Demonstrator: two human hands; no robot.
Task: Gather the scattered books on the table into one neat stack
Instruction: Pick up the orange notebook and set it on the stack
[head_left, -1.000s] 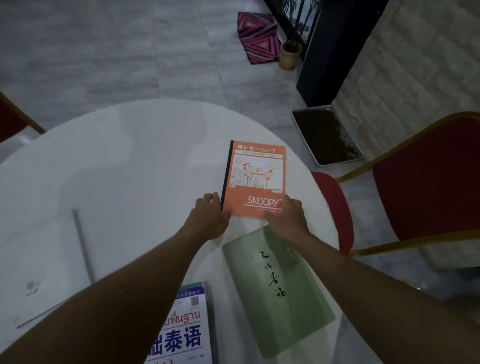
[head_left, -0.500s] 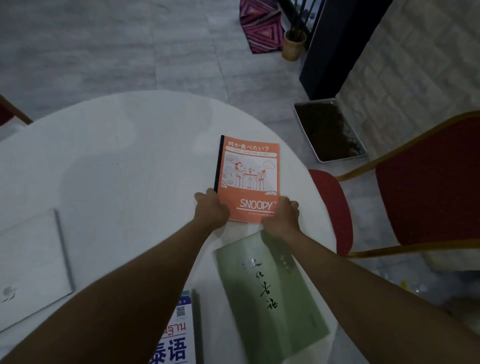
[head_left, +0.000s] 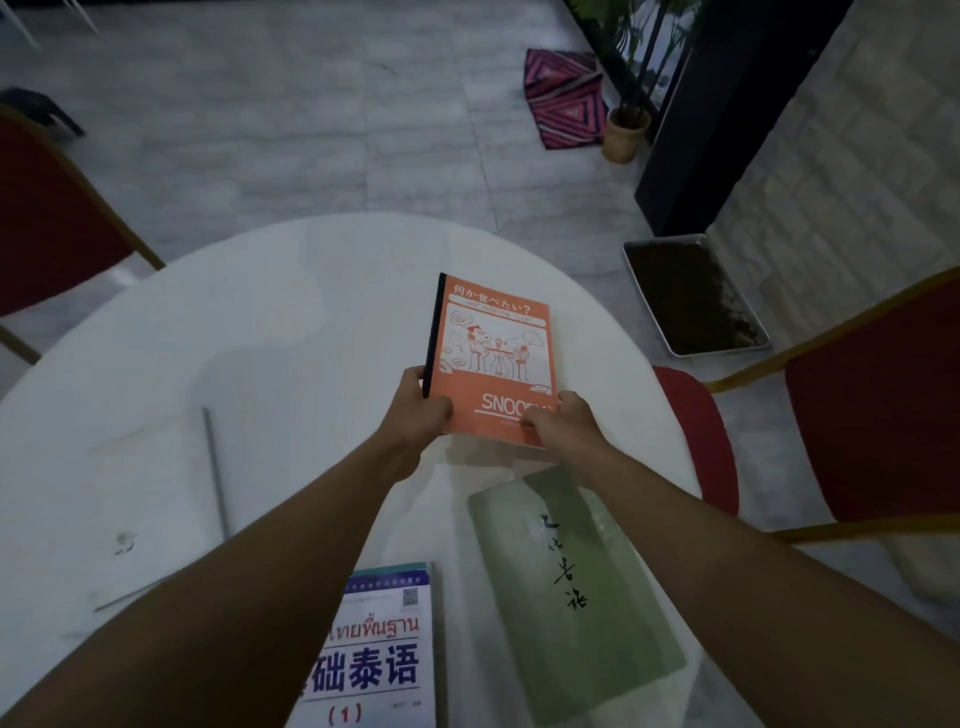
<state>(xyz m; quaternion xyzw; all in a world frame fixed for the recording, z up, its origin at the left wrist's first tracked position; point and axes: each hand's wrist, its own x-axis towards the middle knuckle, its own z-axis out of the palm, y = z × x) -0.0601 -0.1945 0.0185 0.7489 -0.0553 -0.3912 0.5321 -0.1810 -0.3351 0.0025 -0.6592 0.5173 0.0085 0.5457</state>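
An orange Snoopy notebook (head_left: 493, 353) with a black spine is held just above the round white table (head_left: 270, 332), its near edge lifted. My left hand (head_left: 418, 410) grips its near left corner and my right hand (head_left: 558, 423) grips its near right corner. A pale green book (head_left: 582, 592) with black brush writing lies flat nearer to me, under my right forearm. A white and blue language textbook (head_left: 382, 654) lies at the near edge, partly covered by my left arm. A white book (head_left: 156, 499) rests at the left.
Red chairs with gold frames stand at the right (head_left: 872, 415) and far left (head_left: 52, 223). On the floor beyond the table sit a metal tray of dark soil (head_left: 693, 296), a potted plant (head_left: 626, 132) and a pink patterned cloth (head_left: 563, 104).
Both hands closed on the near corners of the orange notebook and raised its near edge off the table. The view tilted, bringing the textbook and white book further into sight.
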